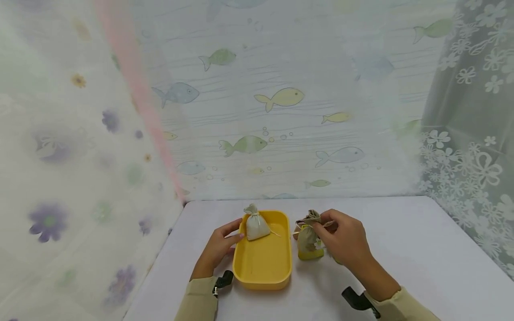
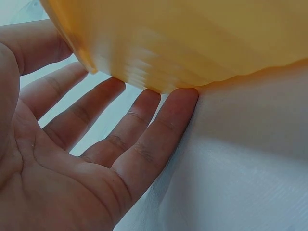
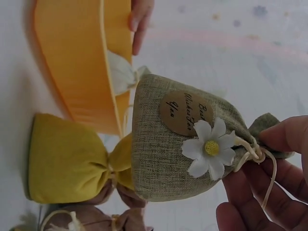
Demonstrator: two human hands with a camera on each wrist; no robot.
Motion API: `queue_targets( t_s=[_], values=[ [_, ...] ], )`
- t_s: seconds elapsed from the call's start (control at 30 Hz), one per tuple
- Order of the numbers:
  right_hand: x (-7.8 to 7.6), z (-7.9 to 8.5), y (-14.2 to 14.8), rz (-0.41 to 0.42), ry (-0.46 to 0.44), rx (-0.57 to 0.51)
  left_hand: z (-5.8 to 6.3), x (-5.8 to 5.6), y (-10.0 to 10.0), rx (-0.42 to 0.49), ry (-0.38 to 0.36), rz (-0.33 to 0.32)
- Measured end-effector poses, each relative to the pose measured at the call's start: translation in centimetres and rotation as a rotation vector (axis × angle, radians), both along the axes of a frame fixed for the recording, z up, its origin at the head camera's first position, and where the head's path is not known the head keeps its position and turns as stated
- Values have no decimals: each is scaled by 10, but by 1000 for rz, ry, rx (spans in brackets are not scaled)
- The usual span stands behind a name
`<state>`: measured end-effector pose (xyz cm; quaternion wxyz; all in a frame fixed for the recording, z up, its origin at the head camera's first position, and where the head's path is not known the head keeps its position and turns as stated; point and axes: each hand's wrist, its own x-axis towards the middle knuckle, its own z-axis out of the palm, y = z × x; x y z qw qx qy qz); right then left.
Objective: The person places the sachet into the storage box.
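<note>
The right hand (image 1: 343, 234) is pinching the neck of a grey-green drawstring pouch (image 3: 154, 168), which is hanging upright to the right of the yellow tray (image 1: 263, 263) and is bearing a white flower (image 3: 211, 148) and a round brown label (image 3: 175, 113) (it is reading "Best Wishes For You"). The left hand (image 1: 220, 243) is holding the tray's left side, its thumb lying over the rim and its fingers touching the outer wall. A mustard-yellow pouch (image 3: 67, 159) is standing just right of the tray, and a brown pouch (image 3: 94, 221) is sitting beside it, partly cut off. Inside the tray, a white drawstring pouch (image 1: 257, 226) is resting in the far left corner. The tray is sitting on the white bench (image 1: 421, 249), and a fish-print curtain (image 1: 281, 156) is hanging at the far side.
</note>
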<state>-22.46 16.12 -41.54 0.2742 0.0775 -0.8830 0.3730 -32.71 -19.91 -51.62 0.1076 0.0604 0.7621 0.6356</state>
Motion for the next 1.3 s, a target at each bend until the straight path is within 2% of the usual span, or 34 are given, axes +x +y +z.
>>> queue_targets(
  t_s=[0.2,0.5,0.73,1.13,1.3],
  values=[
    [-7,7,-8,52,-20,-31,-2,0,0,14,2,-2],
    [-20,11,-19,107,-69,-50,-4,-1,4,-26,-2,4],
    [-35,14,-37,159,-50,-43,-1,0,2,-25,-2,16],
    [-56,10,-62,242,-133,-66,0,1,-1,-15,2,20],
    [-65,10,-69,247,-166,-57,0,0,1,-23,1,22]
  ],
)
